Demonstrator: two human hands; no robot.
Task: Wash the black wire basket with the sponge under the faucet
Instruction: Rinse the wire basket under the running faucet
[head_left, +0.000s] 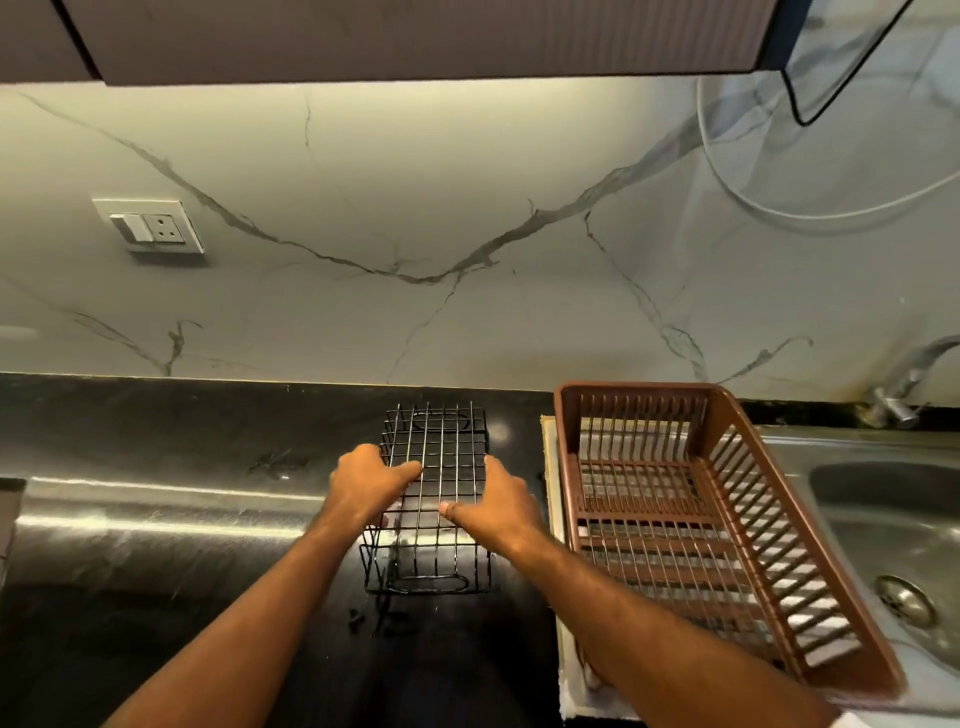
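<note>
Two hands gripping one black wire basket (434, 499), lying upside down on the dark desk (182, 571), grid bottom facing up, just left of the brown plastic dish rack (727, 525).

Left hand (366, 486): clasping the basket's left edge, fingers curling over the rim, thumb lying across the top grid.

Right hand (498, 506): clasping the basket's right edge, thumb pressing on the top wires, fingers wrapping down the far side, partly hidden.

Both forearms reaching in from the lower edge, right one crossing over the near corner of the dish rack.

Dish rack sitting tilted on the steel drainboard, resting over a pale mat (553, 499), between the basket and the sink (883, 519).

Sink showing a round drain (905, 600) at its bottom.

Faucet (906, 387) standing at the back right corner, well apart from the basket, spout curving out of frame.

Several small dark bits (382, 618) lying on the desk just in front of the basket; kind impossible to tell.

Marble-patterned wall backing the desk, carrying a switch and socket plate (150, 226) at left and a white cable (779, 208) looping at upper right.

Cabinet underside (415, 41) hanging overhead.
</note>
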